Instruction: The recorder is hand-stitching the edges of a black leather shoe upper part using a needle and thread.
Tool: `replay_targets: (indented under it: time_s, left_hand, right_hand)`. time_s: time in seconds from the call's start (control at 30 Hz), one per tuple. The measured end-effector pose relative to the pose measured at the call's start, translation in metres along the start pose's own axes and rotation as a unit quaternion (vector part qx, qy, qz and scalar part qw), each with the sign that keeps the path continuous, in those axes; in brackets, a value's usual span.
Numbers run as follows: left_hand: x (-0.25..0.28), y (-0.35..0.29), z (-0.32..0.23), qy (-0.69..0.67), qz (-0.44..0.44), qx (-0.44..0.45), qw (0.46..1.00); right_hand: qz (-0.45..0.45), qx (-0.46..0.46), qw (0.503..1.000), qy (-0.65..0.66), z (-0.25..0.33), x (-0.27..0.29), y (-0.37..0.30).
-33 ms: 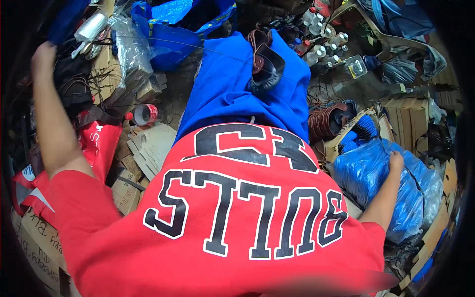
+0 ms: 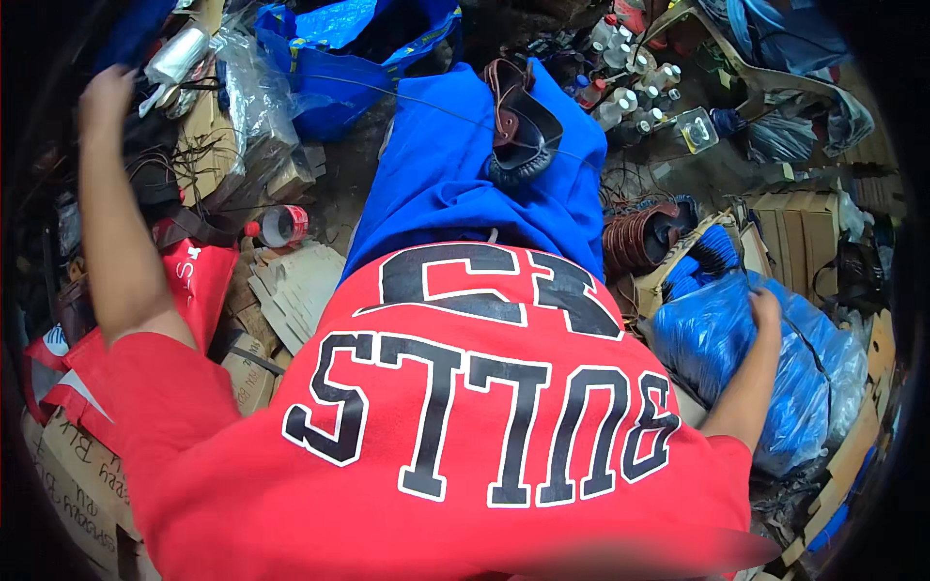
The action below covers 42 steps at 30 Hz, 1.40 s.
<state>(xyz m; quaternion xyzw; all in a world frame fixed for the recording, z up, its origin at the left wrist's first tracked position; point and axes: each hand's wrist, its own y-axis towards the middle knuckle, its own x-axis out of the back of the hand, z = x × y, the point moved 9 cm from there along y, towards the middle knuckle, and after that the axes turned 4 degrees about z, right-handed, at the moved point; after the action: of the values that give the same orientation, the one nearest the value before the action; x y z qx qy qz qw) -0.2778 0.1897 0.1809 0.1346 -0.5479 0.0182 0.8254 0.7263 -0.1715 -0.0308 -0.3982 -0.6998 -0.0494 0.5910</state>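
Blue plastic sack (image 2: 722,363) low on the right, lying against stacked cardboard boxes (image 2: 799,228); right hand (image 2: 765,308) set on its upper edge, fingers (image 2: 754,298) bent down into the plastic, pressing or pinching a fold, which of the two not clear; no lift of the sack visible.

Left hand (image 2: 107,92) stretched far out to the upper left, at a tangle of dark straps (image 2: 155,160) just beside a clear plastic bag (image 2: 184,53); its fingers turned away, open or closed impossible to tell.

Between the two arms, blue cloth (image 2: 455,194) spread over the lap, with a brown leather sandal (image 2: 518,126) resting on it.

Further out: red bag (image 2: 199,276) and a roll of red tape (image 2: 281,225) on the left, torn cardboard (image 2: 300,281) beside them; coil of brown cord (image 2: 635,237) near the sack; small clear bottles (image 2: 630,92) at the top right; large blue bag (image 2: 329,73) at the top.
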Motion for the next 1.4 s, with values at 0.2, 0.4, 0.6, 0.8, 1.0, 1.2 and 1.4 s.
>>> replay_targets:
  time_s: [0.2,0.4,0.6,0.8,1.0,1.2,1.4]
  left_hand:
    - [0.031,-0.185,-0.355,-0.494,0.005,-0.520,0.697]
    - [0.052,-0.245,-0.469,-0.486,0.253,-0.568,0.613]
    - [0.025,-0.243,-0.489,-0.509,0.345,-0.558,0.557]
    - [0.018,-0.248,-0.491,-0.560,0.405,-0.519,0.503]
    - [0.006,-0.255,-0.492,-0.563,0.465,-0.505,0.460]
    - [0.010,-0.260,-0.494,-0.509,0.455,-0.562,0.467]
    - [0.012,-0.268,-0.496,-0.450,0.449,-0.595,0.492]
  right_hand:
    - [0.058,0.437,0.815,0.375,0.297,0.053,-0.083]
    - [-0.014,0.488,0.746,0.453,0.402,0.125,-0.129]
    - [0.002,0.515,0.746,0.423,0.407,0.114,-0.120]
    - [0.025,0.534,0.693,0.485,0.412,0.102,-0.123]
    - [0.018,0.481,0.675,0.560,0.408,0.079,-0.135]
    - [-0.109,0.502,0.735,0.443,0.398,0.101,-0.161]
    - [-0.148,0.527,0.794,0.265,0.410,0.120,-0.187]
